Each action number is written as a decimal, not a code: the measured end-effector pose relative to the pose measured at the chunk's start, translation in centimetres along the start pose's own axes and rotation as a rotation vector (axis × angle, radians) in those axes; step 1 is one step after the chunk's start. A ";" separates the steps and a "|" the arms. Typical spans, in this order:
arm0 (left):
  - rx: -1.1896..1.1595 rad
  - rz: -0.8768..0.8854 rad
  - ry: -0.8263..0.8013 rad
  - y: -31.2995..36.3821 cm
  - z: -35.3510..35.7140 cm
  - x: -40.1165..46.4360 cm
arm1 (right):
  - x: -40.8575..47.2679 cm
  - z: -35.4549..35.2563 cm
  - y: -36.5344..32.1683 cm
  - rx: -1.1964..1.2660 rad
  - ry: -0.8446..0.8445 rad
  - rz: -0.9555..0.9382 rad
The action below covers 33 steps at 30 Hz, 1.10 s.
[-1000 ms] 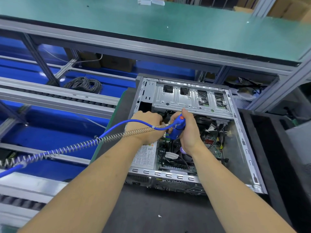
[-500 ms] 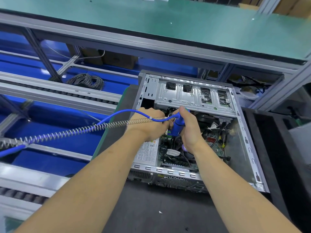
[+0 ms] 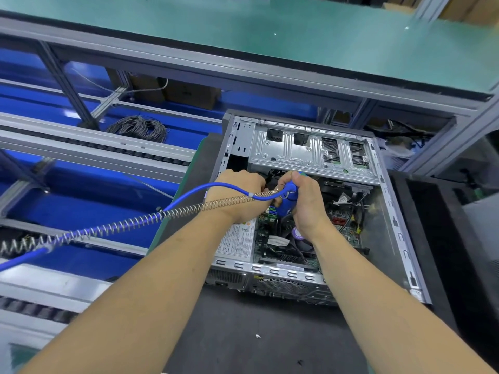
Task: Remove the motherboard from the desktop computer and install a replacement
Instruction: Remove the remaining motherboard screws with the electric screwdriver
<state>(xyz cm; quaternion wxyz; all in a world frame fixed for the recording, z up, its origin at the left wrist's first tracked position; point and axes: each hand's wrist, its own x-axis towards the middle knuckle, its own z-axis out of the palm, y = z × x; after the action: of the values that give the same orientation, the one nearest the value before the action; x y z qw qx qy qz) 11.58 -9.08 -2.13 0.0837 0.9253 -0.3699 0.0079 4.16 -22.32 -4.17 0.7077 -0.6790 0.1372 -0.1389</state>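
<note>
An open desktop case point(image 3: 399, 238) lies on its side on a dark mat. Inside it sits the green motherboard point(image 3: 348, 230) with a dark fan and cables. My right hand point(image 3: 307, 203) grips a blue electric screwdriver point(image 3: 285, 202), held upright over the board's upper left part. My left hand point(image 3: 240, 195) is curled right next to the tool's lower end, inside the case; what its fingers hold is hidden. A blue hose with a metal spring point(image 3: 129, 225) runs from the tool off to the left.
A silver drive cage point(image 3: 310, 149) covers the case's far side. A labelled power supply point(image 3: 237, 241) sits at the case's left. A coil of grey wire point(image 3: 137, 128) lies on the blue shelf beyond conveyor rails. A green bench top point(image 3: 270, 36) stands behind.
Both hands and the screwdriver stay at the same spot in the case. My head has shifted a little, so the case appears slightly further right.
</note>
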 end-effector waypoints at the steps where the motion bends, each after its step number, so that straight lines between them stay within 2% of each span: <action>1: 0.003 -0.003 0.003 0.0 0.0 0.0 | 0.0 0.0 0.0 0.008 0.005 0.004; 18: -0.071 -0.073 -0.028 -0.1 0.3 0.1 | -0.7 -0.2 -1.0 0.104 0.008 0.033; 23: -0.064 -0.088 0.008 -0.4 0.8 -0.1 | -0.9 -2.9 -3.4 0.178 0.024 -0.073; 27: -0.157 -0.110 -0.079 -0.3 0.5 -0.2 | -1.6 -6.2 -3.7 0.166 0.068 -0.039; 30: -0.003 -0.083 -0.054 0.3 -0.2 -0.2 | -2.4 -8.3 -2.5 0.155 0.115 0.013; 33: 0.084 -0.076 -0.098 2.1 -1.1 0.3 | -2.7 -9.1 -1.8 0.169 0.145 0.033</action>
<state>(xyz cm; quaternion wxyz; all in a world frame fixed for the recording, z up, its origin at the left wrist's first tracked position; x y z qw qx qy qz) 10.39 -10.57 -0.67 0.0269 0.9406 -0.3375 -0.0252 -1.84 -29.78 -2.68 0.7531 -0.6025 0.1870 -0.1868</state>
